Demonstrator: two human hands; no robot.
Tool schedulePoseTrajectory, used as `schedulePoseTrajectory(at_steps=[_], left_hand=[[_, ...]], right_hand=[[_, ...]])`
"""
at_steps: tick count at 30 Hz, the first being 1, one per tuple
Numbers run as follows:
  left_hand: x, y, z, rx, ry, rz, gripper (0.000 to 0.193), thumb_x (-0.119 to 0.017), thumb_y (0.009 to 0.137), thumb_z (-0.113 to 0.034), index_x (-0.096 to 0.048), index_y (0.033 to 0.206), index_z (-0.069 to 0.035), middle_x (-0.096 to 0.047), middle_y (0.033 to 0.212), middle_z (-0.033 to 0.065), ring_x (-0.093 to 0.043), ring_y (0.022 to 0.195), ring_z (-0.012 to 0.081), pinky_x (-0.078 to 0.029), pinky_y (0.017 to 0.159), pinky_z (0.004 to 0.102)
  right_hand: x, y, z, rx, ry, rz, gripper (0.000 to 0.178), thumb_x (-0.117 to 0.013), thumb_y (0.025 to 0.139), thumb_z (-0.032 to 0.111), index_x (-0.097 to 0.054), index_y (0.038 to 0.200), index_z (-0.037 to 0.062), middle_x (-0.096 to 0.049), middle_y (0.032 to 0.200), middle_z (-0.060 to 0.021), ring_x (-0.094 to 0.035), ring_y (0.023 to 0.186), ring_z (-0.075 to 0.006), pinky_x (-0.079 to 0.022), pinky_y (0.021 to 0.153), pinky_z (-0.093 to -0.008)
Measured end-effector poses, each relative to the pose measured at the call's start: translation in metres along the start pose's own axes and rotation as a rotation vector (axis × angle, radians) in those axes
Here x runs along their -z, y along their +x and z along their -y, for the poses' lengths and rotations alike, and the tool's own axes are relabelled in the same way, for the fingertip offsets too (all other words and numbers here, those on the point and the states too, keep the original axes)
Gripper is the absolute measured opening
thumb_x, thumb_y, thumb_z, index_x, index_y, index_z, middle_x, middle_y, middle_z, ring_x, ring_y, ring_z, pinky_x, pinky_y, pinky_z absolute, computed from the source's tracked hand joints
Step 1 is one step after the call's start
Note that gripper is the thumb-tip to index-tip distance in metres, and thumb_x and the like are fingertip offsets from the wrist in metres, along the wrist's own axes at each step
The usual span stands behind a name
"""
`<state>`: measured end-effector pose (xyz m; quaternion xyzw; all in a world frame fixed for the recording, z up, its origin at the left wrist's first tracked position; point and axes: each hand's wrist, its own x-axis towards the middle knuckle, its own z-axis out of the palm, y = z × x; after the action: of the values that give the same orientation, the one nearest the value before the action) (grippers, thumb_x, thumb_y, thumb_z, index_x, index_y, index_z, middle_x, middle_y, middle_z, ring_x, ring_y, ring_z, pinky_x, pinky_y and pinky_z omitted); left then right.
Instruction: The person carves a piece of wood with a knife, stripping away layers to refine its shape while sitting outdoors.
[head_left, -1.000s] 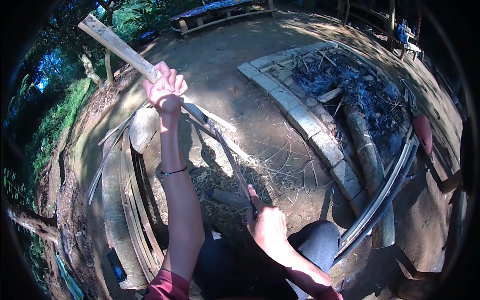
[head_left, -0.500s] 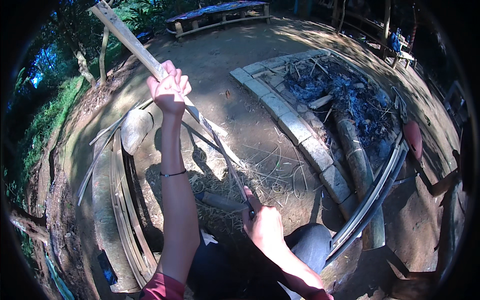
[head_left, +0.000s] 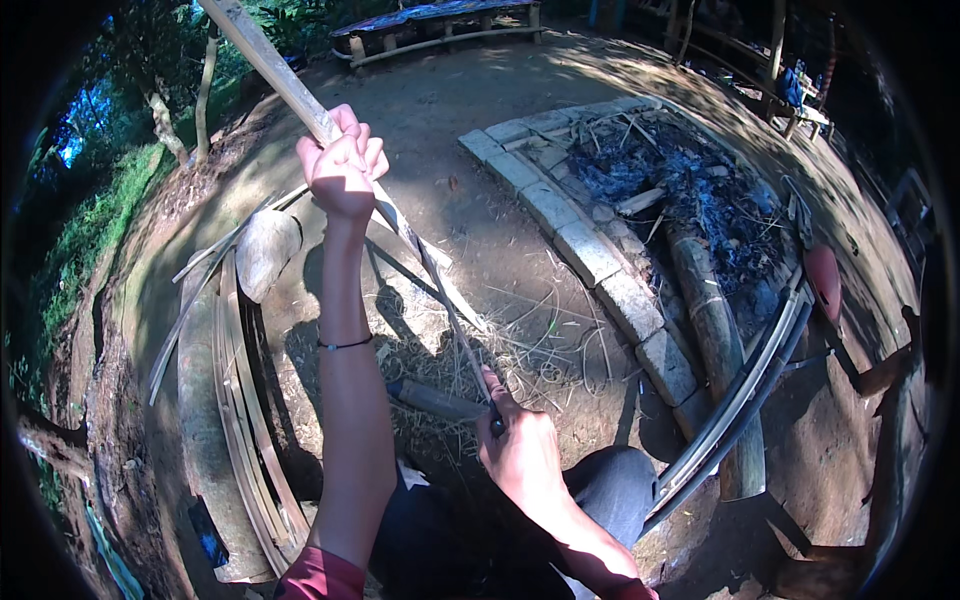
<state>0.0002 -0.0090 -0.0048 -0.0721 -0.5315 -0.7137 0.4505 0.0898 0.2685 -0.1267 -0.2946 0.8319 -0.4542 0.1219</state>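
Higher in view than a second ago, the pale slat [head_left: 275,76] slants above the ground [head_left: 420,120], clamped in the left hand [head_left: 345,175], while the right hand [head_left: 525,455] clasps a knife [head_left: 462,335]. Shaving appears under way; the next stroke would want a steady slat and shallow blade angle.

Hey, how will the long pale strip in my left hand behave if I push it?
The strip is probably fairly stiff: it runs straight past your left hand without visible sag. It's likely light for its length, being slender. Its flat-looking face suggests it won't readily roll.
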Motion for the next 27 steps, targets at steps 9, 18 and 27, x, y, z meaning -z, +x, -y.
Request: schedulePoseTrajectory(at_steps=[9,18,27], left_hand=[[-0.006,-0.004,-0.001,-0.003,0.016,-0.013,0.014,-0.038,0.061,0.0,-0.032,0.071,-0.007,-0.024,0.054,0.0002,-0.023,0.042,0.0118,-0.019,0.042,0.0272],[0.024,0.009,-0.006,0.08,-0.075,0.318,0.018,-0.043,0.056,-0.004,-0.033,0.071,-0.009,-0.03,0.053,0.0006,-0.026,0.044,0.0122,-0.022,0.044,0.0281],[0.03,0.01,-0.008,0.122,-0.126,0.376,0.017,-0.044,0.058,-0.005,-0.033,0.07,-0.009,-0.03,0.053,0.0005,-0.025,0.044,0.0123,-0.023,0.045,0.0282]], right_hand=[[0.014,-0.012,-0.003,-0.08,0.06,0.104,0.05,-0.062,0.084,0.006,-0.054,0.133,0.0042,-0.063,0.066,-0.0216,-0.067,0.061,-0.0346,-0.053,0.059,-0.0419],[0.004,-0.01,-0.008,0.036,0.039,0.004,0.047,-0.063,0.082,0.002,-0.058,0.129,0.0024,-0.059,0.06,-0.0201,-0.062,0.047,-0.0254,-0.048,0.05,-0.0358],[-0.004,-0.008,-0.007,0.061,0.025,-0.014,0.049,-0.063,0.081,0.001,-0.056,0.13,0.0008,-0.058,0.059,-0.0187,-0.061,0.046,-0.0241,-0.047,0.049,-0.0336]])
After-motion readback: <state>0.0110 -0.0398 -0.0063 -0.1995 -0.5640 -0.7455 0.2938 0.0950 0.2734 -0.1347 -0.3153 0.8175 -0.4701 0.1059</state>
